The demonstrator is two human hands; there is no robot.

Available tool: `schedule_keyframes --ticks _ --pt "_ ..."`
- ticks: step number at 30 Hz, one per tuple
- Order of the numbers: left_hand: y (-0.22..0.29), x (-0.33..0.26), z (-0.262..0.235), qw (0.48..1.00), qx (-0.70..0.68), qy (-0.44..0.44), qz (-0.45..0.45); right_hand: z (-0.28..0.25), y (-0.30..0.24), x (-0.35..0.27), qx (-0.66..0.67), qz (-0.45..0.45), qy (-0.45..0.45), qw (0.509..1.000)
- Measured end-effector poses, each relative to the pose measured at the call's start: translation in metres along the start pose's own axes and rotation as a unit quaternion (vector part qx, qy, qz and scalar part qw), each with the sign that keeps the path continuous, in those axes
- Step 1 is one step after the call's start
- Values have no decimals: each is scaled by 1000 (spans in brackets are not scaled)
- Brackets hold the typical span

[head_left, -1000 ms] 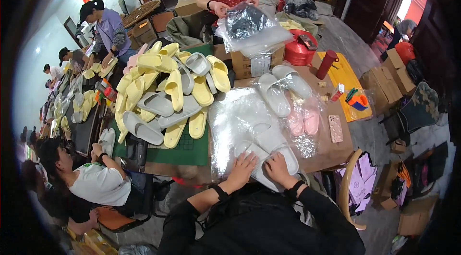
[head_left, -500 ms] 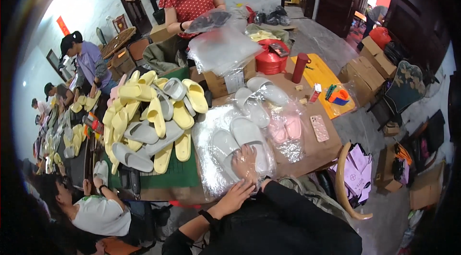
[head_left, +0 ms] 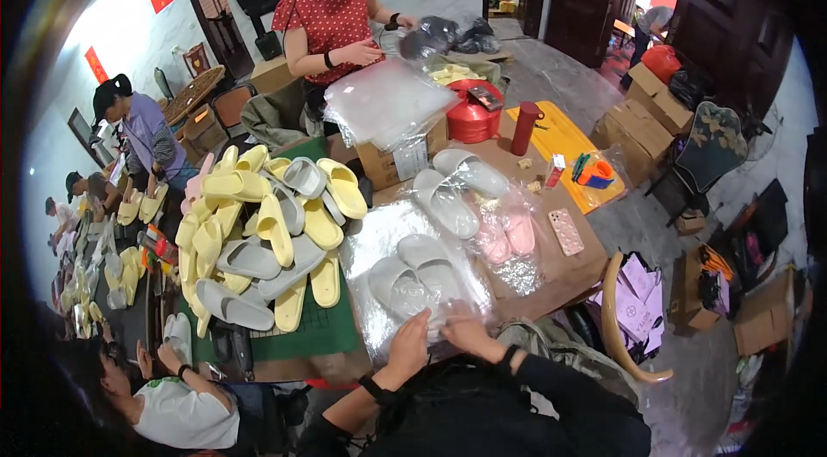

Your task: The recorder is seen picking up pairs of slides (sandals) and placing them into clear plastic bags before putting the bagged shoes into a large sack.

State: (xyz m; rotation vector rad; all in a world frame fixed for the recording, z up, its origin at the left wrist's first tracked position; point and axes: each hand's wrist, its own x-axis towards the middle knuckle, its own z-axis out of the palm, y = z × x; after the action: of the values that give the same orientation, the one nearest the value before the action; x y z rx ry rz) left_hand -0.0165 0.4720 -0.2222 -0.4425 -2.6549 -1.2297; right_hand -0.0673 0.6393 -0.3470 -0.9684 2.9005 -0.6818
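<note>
A pair of grey slippers (head_left: pixel 398 286) lies side by side in a clear plastic bag (head_left: pixel 366 237) on the table in front of me. My left hand (head_left: pixel 408 347) stands on edge at the bag's near end, fingers stretched out and close together, their tips by the slippers. Just right of it, my right hand (head_left: pixel 469 329) is over the bag's near right corner, its fingers smeared by motion. Whether those fingers pinch the plastic cannot be seen. Beyond, another bagged grey pair (head_left: pixel 448 198) lies beside bagged pink slippers (head_left: pixel 519 233).
Yellow and grey slippers (head_left: pixel 271 224) are heaped on a green mat (head_left: pixel 340 332) at left. Behind are a stack of clear bags (head_left: pixel 388 99) on a carton, red twine (head_left: pixel 474 117), a red bottle (head_left: pixel 525 128) and a pink phone (head_left: pixel 565 231). Several people work around.
My right hand has lifted off the slippers and drawn back to the bag's near edge. My left hand has turned on edge. The person in red has moved their hands apart.
</note>
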Motion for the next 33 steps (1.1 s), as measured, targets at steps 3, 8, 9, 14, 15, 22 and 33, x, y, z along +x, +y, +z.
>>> schedule_keyframes --ticks 3,8,9,14,15,22,33 --pt "-3 3 -5 999 -33 10 -15 -62 -18 -31 68 127 98 985" --pt "-3 12 -2 996 -83 -21 -6 -60 -9 -59 134 328 211 911" --pt "0 16 -2 995 -93 -22 2 -54 -5 -63 165 405 222 871" --pt "4 29 3 992 -126 -29 -6 -8 24 -75 307 440 177 825" --pt "0 27 4 989 -144 -22 -13 -14 16 -70 467 454 131 748" --pt "11 34 -4 988 -146 28 45 -13 36 -49 619 314 193 694" --pt "22 35 -7 990 -99 74 65 -136 -56 21 593 189 169 764"
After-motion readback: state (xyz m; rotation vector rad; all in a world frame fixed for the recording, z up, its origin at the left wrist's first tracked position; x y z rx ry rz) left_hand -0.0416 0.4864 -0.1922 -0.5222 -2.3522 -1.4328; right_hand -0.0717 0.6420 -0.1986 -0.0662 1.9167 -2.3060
